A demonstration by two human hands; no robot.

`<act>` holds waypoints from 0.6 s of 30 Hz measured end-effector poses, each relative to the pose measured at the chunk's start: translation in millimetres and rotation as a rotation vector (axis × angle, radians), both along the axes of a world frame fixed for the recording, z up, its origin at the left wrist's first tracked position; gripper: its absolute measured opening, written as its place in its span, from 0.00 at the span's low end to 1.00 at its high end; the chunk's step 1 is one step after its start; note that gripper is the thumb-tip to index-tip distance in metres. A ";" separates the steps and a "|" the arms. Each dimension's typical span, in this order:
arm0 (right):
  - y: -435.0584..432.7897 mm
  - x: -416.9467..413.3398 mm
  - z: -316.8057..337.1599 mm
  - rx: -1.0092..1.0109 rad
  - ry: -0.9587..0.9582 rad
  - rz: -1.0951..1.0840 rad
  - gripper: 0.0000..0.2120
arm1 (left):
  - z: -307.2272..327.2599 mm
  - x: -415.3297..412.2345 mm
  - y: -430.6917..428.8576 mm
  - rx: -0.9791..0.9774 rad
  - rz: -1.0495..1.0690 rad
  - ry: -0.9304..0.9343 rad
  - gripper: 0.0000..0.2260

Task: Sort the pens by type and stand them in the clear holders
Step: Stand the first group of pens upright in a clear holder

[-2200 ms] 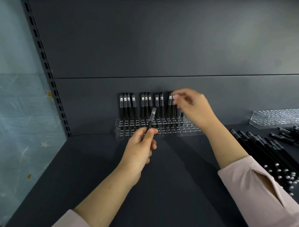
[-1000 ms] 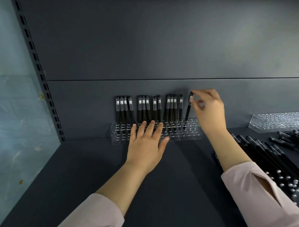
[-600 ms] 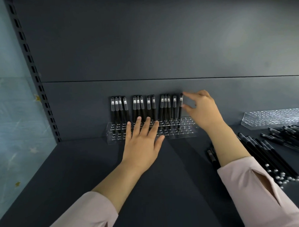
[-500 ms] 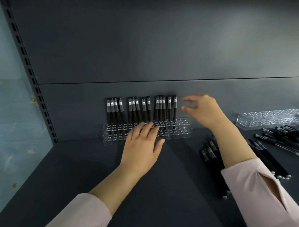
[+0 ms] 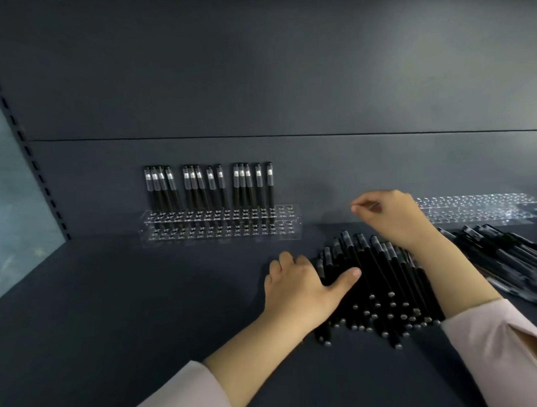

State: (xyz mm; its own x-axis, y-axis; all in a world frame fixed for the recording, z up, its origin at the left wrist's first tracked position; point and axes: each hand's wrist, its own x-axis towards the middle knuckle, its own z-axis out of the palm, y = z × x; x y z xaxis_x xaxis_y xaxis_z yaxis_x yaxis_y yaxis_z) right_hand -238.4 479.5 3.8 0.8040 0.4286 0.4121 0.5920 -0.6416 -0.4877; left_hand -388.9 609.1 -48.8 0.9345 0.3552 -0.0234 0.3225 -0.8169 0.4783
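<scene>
A clear holder (image 5: 220, 224) stands against the back wall with several black pens (image 5: 211, 187) upright in its rear row. A pile of loose black pens (image 5: 378, 286) lies on the shelf to its right. My left hand (image 5: 297, 289) rests on the shelf at the pile's left edge, fingers loosely curled and thumb lying across the nearest pens. It grips nothing. My right hand (image 5: 394, 218) hovers over the far end of the pile, fingers relaxed and empty.
A second clear holder (image 5: 476, 209) with no pens in it lies at the back right. Another heap of black pens (image 5: 509, 256) spreads in front of it. A slotted upright (image 5: 28, 146) and a glass panel bound the shelf on the left.
My right hand let go of the pen it stood in the holder and drew back right over the pile. My left hand left the holder's front and moved to the pile.
</scene>
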 end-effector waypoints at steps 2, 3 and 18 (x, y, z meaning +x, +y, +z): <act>-8.1 5.7 -3.0 0.011 -0.003 0.011 0.06 | 0.8 6.6 -10.6 0.006 0.066 0.026 0.47; -11.5 8.3 -4.2 0.009 -0.003 0.019 0.06 | 1.1 10.2 -15.0 0.010 0.097 0.037 0.48; -22.1 14.0 -14.2 0.068 0.020 0.101 0.07 | 9.0 33.9 -47.4 -0.202 0.296 -0.013 0.36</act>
State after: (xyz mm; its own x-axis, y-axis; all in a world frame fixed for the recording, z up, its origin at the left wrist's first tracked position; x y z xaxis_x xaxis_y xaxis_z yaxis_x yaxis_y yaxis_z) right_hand -224.4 457.4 -10.4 0.7665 0.4794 0.4273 0.6417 -0.5439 -0.5407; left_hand -354.9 561.6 -39.7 0.7924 0.6001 -0.1098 0.5240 -0.5773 0.6262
